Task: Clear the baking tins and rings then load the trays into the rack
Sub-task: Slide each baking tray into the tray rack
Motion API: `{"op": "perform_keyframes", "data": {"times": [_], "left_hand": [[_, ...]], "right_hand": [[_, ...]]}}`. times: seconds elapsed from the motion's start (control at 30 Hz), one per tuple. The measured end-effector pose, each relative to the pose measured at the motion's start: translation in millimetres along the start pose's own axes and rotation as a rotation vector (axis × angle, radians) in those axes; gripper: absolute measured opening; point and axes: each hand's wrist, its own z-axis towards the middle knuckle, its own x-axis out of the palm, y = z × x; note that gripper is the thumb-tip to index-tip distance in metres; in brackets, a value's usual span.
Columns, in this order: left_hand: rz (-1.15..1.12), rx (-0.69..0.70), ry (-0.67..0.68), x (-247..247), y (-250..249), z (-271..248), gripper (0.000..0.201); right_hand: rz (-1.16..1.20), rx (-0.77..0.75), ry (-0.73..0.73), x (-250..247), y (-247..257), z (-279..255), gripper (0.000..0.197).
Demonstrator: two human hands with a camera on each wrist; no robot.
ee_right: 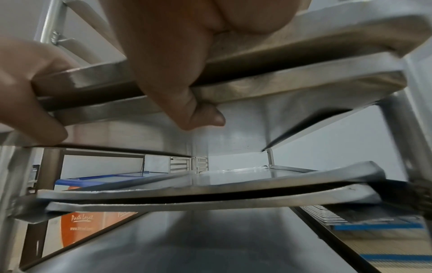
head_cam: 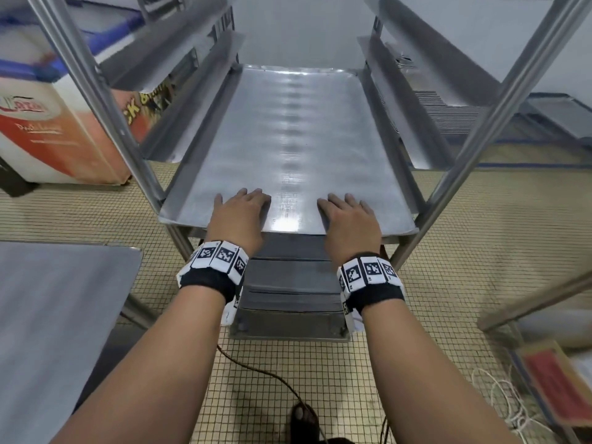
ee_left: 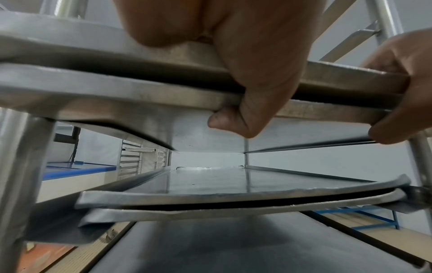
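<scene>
On the steel rack [head_cam: 455,168], both hands grip two stacked flat metal trays [head_cam: 288,139]

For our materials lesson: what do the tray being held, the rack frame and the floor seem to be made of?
Tray: bare metal, probably aluminium or steel; brushed grey sheen, streaky reflections.
Rack frame: smoother metal, likely stainless steel; bright highlights along its posts.
Floor: small beige tiles, seemingly ceramic; dark grid of joints.

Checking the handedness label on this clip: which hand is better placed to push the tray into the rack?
Neither clearly. The left hand and right hand both grip the tray's near edge, fingers on top, thumbs beneath, evenly either side of centre. A two-handed push suits.
</scene>
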Motion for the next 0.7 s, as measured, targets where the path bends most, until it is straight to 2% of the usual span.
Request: {"op": "perform_keyframes", "data": {"times": [0.3,0.5,0.7], "left_hand": [[-0.007,-0.02,0.029,-2.8,1.1,48.4,0.07],[-0.012,0.002,-0.025,4.4,6.9,67.6,0.058],[0.01,0.026,-0.105,6.9,12.0,61.7,0.061]], "right_hand": [[0.015,-0.012,-0.019,9.3,-11.0,49.7,0.056],[-0.013,-0.024,-0.004,11.6,-16.2,66.7,0.054],[-0.046,-0.009,-0.003,15.4,-13.9,68.8,0.058]]}}
